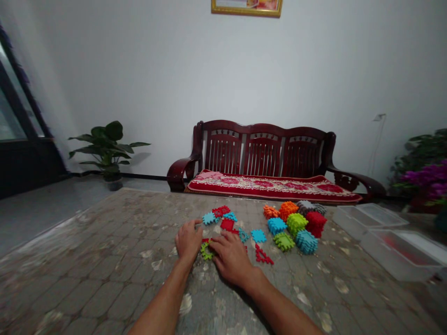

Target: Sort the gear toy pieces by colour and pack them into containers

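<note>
Where the two forearms come in over the near edge of the desk (104,260), the hands meet at one small green toothed piece (206,251). It lies flat on the patterned cloth in the gap between them, just right of the left hand (188,239) and just left of the right hand (232,258). It touches both, so neither hand is nearer. Most of it is covered, and its long axis cannot be read. The right grip is apart, with the fingers spread flat. The left grip is bent knuckles-up with its tips hidden, so I cannot tell whether it pinches the piece.

Just beyond the fingers lie a blue flat piece (209,217) and a red flat piece (227,224), with a red open triangle (263,256) off to the right. Farther right stands a cluster of built cubes (296,223) in orange, green, red, blue and grey. Two clear bins (370,218) sit by the desk's right edge. Beyond, a dark wooden sofa (265,158) and a potted plant (108,144) stand against the white wall.
</note>
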A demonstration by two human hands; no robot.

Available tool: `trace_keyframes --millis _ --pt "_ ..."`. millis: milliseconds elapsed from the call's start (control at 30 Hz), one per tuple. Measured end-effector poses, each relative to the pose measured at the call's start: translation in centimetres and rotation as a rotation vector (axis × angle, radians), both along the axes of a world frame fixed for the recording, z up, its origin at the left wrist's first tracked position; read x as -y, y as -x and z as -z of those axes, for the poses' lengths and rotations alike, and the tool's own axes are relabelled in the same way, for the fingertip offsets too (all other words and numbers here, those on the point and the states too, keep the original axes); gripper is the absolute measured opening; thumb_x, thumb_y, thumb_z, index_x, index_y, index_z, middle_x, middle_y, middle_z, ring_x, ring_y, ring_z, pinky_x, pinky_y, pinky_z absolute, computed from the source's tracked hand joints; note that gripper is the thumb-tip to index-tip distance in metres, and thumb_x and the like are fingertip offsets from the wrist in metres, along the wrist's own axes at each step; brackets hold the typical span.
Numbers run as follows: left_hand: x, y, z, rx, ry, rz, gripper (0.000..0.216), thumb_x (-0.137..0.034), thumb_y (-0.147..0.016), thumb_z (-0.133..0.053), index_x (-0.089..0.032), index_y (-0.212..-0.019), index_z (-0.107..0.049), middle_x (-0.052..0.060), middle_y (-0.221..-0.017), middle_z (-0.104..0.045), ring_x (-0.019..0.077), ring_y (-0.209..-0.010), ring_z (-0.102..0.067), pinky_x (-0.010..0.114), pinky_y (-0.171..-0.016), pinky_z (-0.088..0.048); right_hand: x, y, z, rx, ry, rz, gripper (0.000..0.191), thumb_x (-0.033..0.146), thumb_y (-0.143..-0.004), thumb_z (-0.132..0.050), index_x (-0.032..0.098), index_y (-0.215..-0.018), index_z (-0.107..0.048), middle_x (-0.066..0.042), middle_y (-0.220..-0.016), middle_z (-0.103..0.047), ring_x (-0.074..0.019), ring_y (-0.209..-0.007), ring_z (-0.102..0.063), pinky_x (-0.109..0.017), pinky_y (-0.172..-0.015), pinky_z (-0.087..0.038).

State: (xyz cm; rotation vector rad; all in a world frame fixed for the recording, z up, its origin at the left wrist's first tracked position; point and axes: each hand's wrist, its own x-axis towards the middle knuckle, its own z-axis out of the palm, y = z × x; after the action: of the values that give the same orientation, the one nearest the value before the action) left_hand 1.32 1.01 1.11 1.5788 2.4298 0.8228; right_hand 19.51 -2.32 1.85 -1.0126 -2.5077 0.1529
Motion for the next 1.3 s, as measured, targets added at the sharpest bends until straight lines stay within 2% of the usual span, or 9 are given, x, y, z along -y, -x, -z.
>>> trace_keyframes --millis 133,233,400,467,600,767,1000,1300 --pt "-0.1 0.1 0.1 0.002 0.000 0.004 0.034 -0.021 -0.096 -0.049 -0.025 -0.122 -0.070 0.009 -0.127 -0.073 0.0270 -0.122 -0.064 0.040 -0.104 -0.047 -0.1 0.4 0.3 0.032 0.044 0.028 0.025 0.017 -0.096 -0.060 0.023 -0.116 -0.073 -0.007 -0.119 -0.075 -0.0241 -0.115 -0.061 -0.038 -0.101 -0.045" --pt "-0.1 0.1 0.0 0.005 0.005 0.001 0.034 -0.021 -0.095 -0.050 -0.025 -0.121 -0.070 0.009 -0.126 -0.073 0.0272 -0.121 -0.064 0.040 -0.104 -0.047 -0.3 0.3 0.3 -0.066 0.056 0.079 0.023 0.014 -0.096 -0.058 0.023 -0.109 -0.075 -0.007 -0.108 -0.077 -0.0226 -0.109 -0.065 -0.034 -0.098 -0.047" --pt "0.1 0.0 -0.1 0.018 -0.012 0.008 0.034 -0.021 -0.095 -0.050 -0.025 -0.120 -0.071 0.009 -0.127 -0.073 0.0267 -0.121 -0.065 0.040 -0.104 -0.047 -2.0 -1.9 -0.6 -0.393 0.196 0.298 0.037 0.018 -0.098 -0.051 0.024 -0.129 -0.069 -0.006 -0.121 -0.077 -0.0205 -0.110 -0.069 -0.030 -0.097 -0.049" --pt "0.2 -0.1 -0.2 0.012 -0.008 0.008 0.034 -0.020 -0.094 -0.050 -0.025 -0.120 -0.072 0.009 -0.127 -0.073 0.0265 -0.121 -0.065 0.040 -0.104 -0.047 -3.0 -3.3 -0.6 -0.442 0.255 0.408 0.041 0.021 -0.098 -0.049 0.022 -0.135 -0.066 -0.008 -0.125 -0.076 -0.0217 -0.112 -0.070 -0.031 -0.097 -0.050" --pt "0.4 -0.2 -0.6 -0.005 -0.003 0.002 0.034 -0.020 -0.095 -0.050 -0.026 -0.119 -0.073 0.009 -0.126 -0.074 0.0267 -0.120 -0.065 0.040 -0.105 -0.047 -4.6 -5.8 0.0 -0.339 0.275 0.518 0.046 0.022 -0.094 -0.054 0.016 -0.137 -0.065 -0.012 -0.125 -0.075 -0.0241 -0.116 -0.069 -0.032 -0.101 -0.050" --pt "0.4 -0.3 -0.7 0.004 0.012 0.004 0.034 -0.020 -0.095 -0.050 -0.026 -0.119 -0.073 0.009 -0.125 -0.074 0.0272 -0.122 -0.065 0.041 -0.105 -0.047 -4.6 -6.9 0.3 -0.219 0.145 0.613 0.043 0.023 -0.094 -0.054 0.018 -0.134 -0.068 -0.011 -0.128 -0.074 -0.0237 -0.118 -0.067 -0.032 -0.103 -0.047" --pt "0.3 -0.3 -0.6 0.006 0.012 0.004 0.034 -0.020 -0.094 -0.051 -0.027 -0.119 -0.074 0.008 -0.127 -0.074 0.0269 -0.121 -0.065 0.040 -0.104 -0.048 -3.4 -5.6 -0.6 -0.005 0.132 0.606 0.054 0.042 -0.091 -0.066 0.019 -0.139 -0.065 -0.013 -0.136 -0.070 -0.0296 -0.125 -0.062 -0.035 -0.105 -0.044" --pt "0.1 -0.1 -0.5 -0.009 0.032 0.015 0.034 -0.022 -0.095 -0.050 -0.027 -0.120 -0.073 0.008 -0.126 -0.074 0.0266 -0.121 -0.066 0.040 -0.104 -0.048 -3.4 -5.7 -0.2 0.026 0.132 0.602 0.053 0.033 -0.091 -0.064 0.017 -0.142 -0.063 -0.013 -0.130 -0.073 -0.0284 -0.121 -0.064 -0.034 -0.103 -0.044"
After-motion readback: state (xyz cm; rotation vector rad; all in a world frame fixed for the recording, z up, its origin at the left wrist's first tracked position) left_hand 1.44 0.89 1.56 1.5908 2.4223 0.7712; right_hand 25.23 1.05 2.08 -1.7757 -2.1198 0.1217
